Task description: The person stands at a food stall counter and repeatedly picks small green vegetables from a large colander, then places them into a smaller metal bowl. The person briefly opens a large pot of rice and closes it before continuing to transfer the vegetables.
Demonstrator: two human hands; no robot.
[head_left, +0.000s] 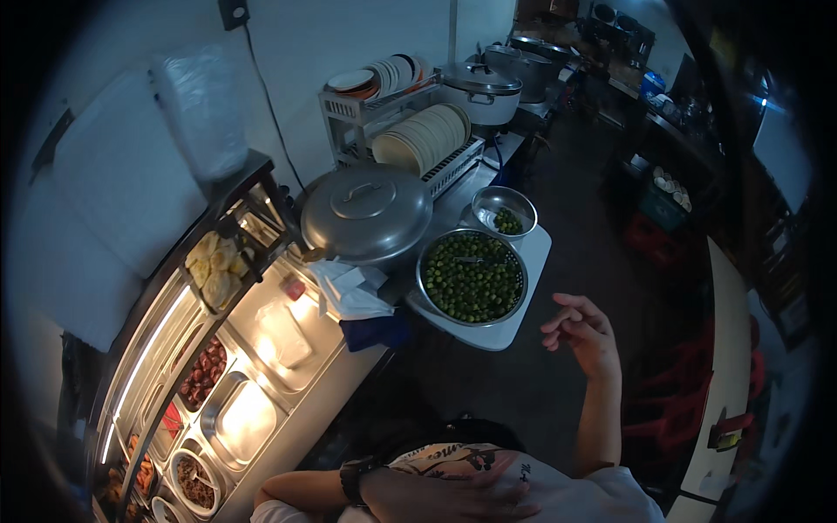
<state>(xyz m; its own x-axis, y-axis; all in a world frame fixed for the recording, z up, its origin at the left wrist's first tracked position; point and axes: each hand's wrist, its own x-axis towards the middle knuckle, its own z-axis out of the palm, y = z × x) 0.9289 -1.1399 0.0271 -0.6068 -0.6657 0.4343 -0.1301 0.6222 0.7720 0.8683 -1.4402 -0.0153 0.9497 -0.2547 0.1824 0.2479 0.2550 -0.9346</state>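
Note:
My right hand (581,333) is raised in the air to the right of a white table, fingers loosely bent and apart, nothing in them. Flat against the front of my light printed shirt (558,488) lies my left hand (449,499), fingers stretched out, a dark watch (355,481) on its wrist. A metal colander (422,292) full of small green citrus fruits (471,292) stands on the white tabletop (501,336). On the fruits rests a thin metal utensil, too small to name. Behind it, a smaller metal bowl (523,209) holds a few green fruits.
Left of the colander sits a large lidded metal pot (366,213), with white cloth (353,292) beside it. A lit food display (253,418) runs along my left. Behind are a plate rack (344,122) and another lidded pot (481,100). Red chairs (667,410) stand right.

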